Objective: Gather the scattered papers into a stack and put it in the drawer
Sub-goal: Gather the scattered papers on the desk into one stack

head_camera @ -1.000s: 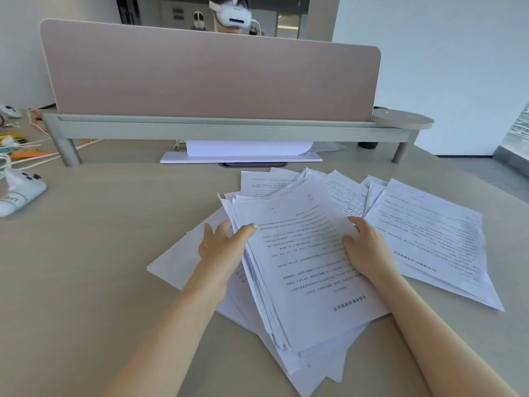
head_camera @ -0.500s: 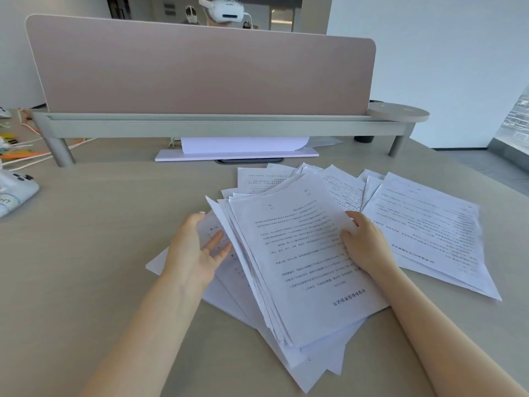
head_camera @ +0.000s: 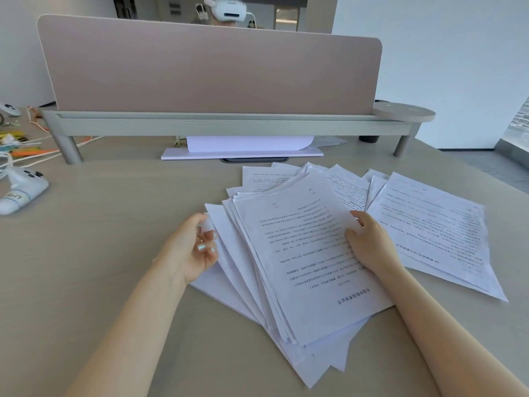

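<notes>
Closest in, a big messy pile of papers (head_camera: 300, 253) lies on the tan desk (head_camera: 114, 253), fanned out with its corners poking toward the near edge. The left hand (head_camera: 191, 247) is at the pile's left side, fingers bent around the edges of the lower sheets. The right hand (head_camera: 369, 245) sits on the pile's right edge; its thumb lies on the top sheet, and I cannot tell where its fingers are, as they are hidden.

Just to the right, more loose sheets (head_camera: 429, 224) lie flat, partly tucked under the pile. No drawer can be seen.

Far off to the left sits a white controller (head_camera: 20, 193), and past it some orange and white cords (head_camera: 31, 151).

Behind the papers, a white board with a curled sheet (head_camera: 243, 147) lies under a long grey shelf (head_camera: 229, 127). A pink screen (head_camera: 211, 70) stands on the shelf. Over its top peeks a person's white headset (head_camera: 229, 8).
</notes>
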Demonstrator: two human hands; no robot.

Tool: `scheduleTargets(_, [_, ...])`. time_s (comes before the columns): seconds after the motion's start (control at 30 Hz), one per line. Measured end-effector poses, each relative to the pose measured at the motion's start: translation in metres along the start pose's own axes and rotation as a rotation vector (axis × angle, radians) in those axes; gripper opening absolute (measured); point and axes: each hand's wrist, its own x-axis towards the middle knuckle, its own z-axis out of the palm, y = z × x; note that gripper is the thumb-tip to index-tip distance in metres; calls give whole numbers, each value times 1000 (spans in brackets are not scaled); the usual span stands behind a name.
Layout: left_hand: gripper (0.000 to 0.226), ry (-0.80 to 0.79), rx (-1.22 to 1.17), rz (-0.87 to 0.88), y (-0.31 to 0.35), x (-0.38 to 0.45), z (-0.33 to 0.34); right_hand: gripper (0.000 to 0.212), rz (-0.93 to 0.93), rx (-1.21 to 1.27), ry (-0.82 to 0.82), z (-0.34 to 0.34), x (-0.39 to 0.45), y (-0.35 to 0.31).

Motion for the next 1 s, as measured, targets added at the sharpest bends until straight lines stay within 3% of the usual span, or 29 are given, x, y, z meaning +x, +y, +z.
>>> scheduleTargets(0.1, [21, -27, 114, -8, 0, 1, -4, 49, 0, 7, -4, 0, 0, 0])
scheduleTargets(0.27, [24, 66, 383, 132, -3, -8, 6, 48, -1, 31, -14, -1, -1, 1])
scheduleTargets(0.43, [29, -226, 347, 138, -22, -27, 30, 49, 0, 55, -15, 0, 1, 1])
scheduleTargets(0.5, [26, -134, 360, 252, -35, -29, 38, 49, -2, 67, -11, 0, 1, 1])
scheduleTargets(0.63, [13, -27, 650, 573, -47, -37, 49, 48, 6, 95, -21, -2, 1, 2])
scheduleTargets(0.73, [13, -84, 621, 455, -53, -33, 49, 48, 1, 92, -41, -4, 1, 1])
scheduleTargets(0.87, [16, -192, 275, 155, -45, -34, 47, 50, -18, 108, -58, -5, 0, 0])
scheduleTargets(1.0, [36, -239, -15, 108, -28, -23, 33, 55, -46, 222, -84, -7, -3, -6])
